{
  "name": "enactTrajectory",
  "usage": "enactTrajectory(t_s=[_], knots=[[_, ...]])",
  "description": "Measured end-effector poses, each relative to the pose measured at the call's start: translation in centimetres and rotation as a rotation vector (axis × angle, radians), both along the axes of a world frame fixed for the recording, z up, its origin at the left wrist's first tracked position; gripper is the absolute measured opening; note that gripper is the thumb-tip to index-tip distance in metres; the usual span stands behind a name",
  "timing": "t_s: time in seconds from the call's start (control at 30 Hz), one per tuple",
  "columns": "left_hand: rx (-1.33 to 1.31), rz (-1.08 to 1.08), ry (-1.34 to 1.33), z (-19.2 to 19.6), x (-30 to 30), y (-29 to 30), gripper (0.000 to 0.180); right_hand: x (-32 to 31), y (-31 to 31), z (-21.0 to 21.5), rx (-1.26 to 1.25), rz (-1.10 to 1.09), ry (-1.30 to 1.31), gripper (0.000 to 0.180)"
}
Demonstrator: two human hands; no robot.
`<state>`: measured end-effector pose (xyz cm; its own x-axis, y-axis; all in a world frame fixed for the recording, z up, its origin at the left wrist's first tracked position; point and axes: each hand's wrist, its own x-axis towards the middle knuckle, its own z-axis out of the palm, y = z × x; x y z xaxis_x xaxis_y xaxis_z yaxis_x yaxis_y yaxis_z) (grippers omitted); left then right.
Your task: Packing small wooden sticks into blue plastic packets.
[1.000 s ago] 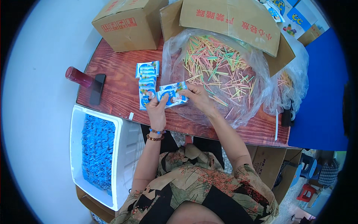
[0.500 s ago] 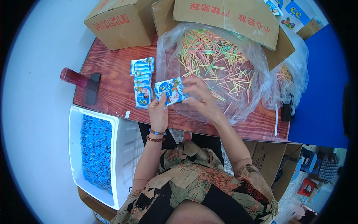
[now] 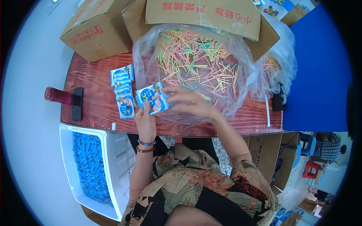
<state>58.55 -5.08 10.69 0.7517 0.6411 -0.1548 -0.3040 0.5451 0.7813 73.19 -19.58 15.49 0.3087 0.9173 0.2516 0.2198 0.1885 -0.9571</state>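
Note:
My left hand (image 3: 144,121) grips a blue-and-white printed packet (image 3: 157,102) by its lower left part, thumb on the front. Beside the packet's right edge is my right hand (image 3: 192,102), its fingers stretched out and slightly blurred; whether they touch the edge, I cannot tell. Left of the held packet, a row of several overlapping packets (image 3: 125,105) of the same look lies on the red-brown wooden table (image 3: 96,81). Behind my right hand, many thin pink, yellow and green sticks (image 3: 188,56) lie loose on a spread clear plastic bag (image 3: 145,51).
At the back stand a closed carton (image 3: 96,35) and an open carton (image 3: 200,15). A dark red bottle (image 3: 57,95) and a phone (image 3: 77,103) lie at left. Below them is a white foam box (image 3: 65,150) full of blue pieces. A tape dispenser (image 3: 278,101) sits at right.
The view has shifted, so the table items appear further left. My left hand still holds the packet; my right hand remains at its right edge, with its fingers moving.

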Motion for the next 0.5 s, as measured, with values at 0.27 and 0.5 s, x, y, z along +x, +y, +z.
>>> enactTrajectory(t_s=[0.27,0.5], knots=[[-0.029,0.087,-0.002,1.1,-0.2,-0.4,0.017,17.9,-6.7,-6.2,-0.383,-0.91,-0.623,0.024],[-0.046,0.082,0.065,0.5,-0.6,0.3,0.018,24.4,-8.4,-7.5,-0.508,-0.802,-1.228,0.051]])
